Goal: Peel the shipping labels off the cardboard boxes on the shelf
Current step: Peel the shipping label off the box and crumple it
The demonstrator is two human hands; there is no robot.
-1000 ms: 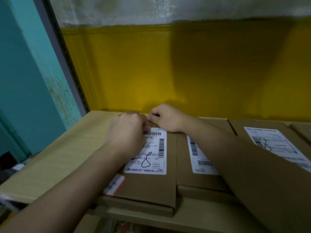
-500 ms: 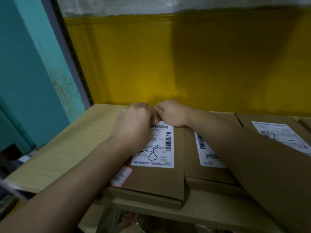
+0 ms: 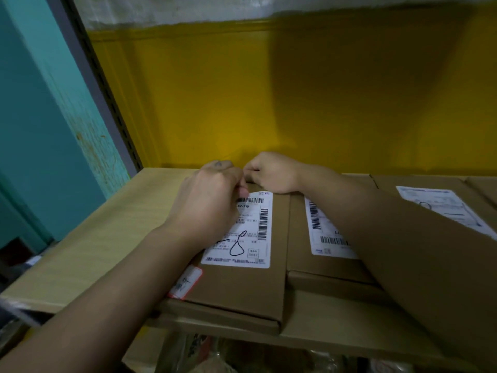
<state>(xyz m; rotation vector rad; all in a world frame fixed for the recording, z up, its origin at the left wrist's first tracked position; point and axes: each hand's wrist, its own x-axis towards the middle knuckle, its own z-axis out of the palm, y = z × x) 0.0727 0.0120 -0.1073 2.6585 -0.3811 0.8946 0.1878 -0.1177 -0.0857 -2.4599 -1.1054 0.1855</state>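
Note:
A flat cardboard box (image 3: 242,289) lies on the shelf with a white shipping label (image 3: 250,238) stuck flat on its top. My left hand (image 3: 207,203) covers the label's far left corner, its curled fingertips pinching at the label's far edge. My right hand (image 3: 271,172) sits with curled fingers over the box's far end, just beyond the label and almost touching my left hand. A second box (image 3: 298,230) beside it carries another label (image 3: 322,227), partly hidden by my right forearm. A third labelled box (image 3: 390,184) lies at the right, its label (image 3: 441,203) in plain sight.
The boxes rest on a light wooden shelf board (image 3: 88,238) that has bare room at the left. A yellow wall (image 3: 295,98) closes the back. A grey slotted upright (image 3: 99,84) and a teal wall (image 3: 35,125) stand at the left. A small red-edged sticker (image 3: 188,281) sits on the first box's near corner.
The view has shifted slightly to the left. Both hands stay at the far edge of the first label, which still lies flat.

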